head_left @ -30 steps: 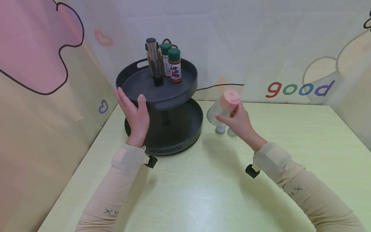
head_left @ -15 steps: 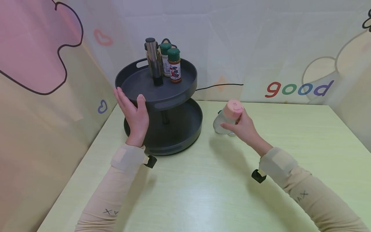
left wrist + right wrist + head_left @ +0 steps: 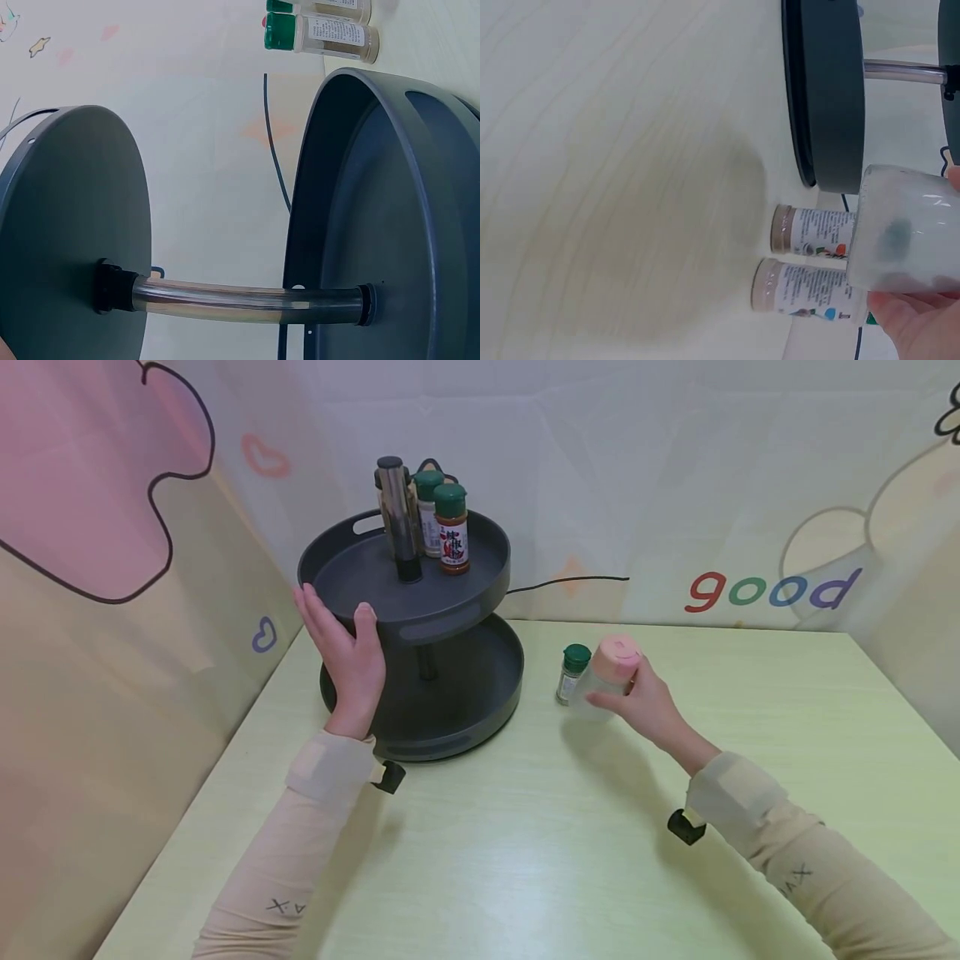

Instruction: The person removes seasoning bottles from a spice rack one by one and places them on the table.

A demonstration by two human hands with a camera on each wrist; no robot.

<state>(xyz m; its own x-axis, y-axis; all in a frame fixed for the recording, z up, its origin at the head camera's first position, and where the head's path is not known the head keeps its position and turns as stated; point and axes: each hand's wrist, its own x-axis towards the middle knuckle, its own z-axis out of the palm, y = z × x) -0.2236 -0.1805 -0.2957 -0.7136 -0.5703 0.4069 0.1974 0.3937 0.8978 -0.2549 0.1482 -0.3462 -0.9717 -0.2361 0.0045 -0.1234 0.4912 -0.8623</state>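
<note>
My left hand (image 3: pixel 348 668) rests against the near left rim of the upper tray (image 3: pixel 337 560) of a dark two-tier rack, fingers straight and thumb raised. My right hand (image 3: pixel 652 702) grips a frosted clear bottle with a pink lid (image 3: pixel 618 658), tilted and held above the table to the right of the rack. In the right wrist view the bottle's cloudy body (image 3: pixel 907 229) partly covers two seasoning jars (image 3: pixel 814 291) standing on the table. One green-capped jar (image 3: pixel 573 672) shows beside the bottle in the head view; the other is hidden there.
The upper tray bears a tall metallic cylinder (image 3: pixel 400 518), a red-labelled seasoning jar (image 3: pixel 452 535) and another green-capped jar (image 3: pixel 429 514). Below is the rack's lower tray (image 3: pixel 480 714), joined by a metal post (image 3: pixel 247 300). A printed wall cloth (image 3: pixel 600 485) hangs behind the table (image 3: pixel 480 860).
My right hand has moved the pink-lidded bottle right, down and nearer, uncovering a green-capped jar behind it. The left hand has stayed on the upper tray's rim.
</note>
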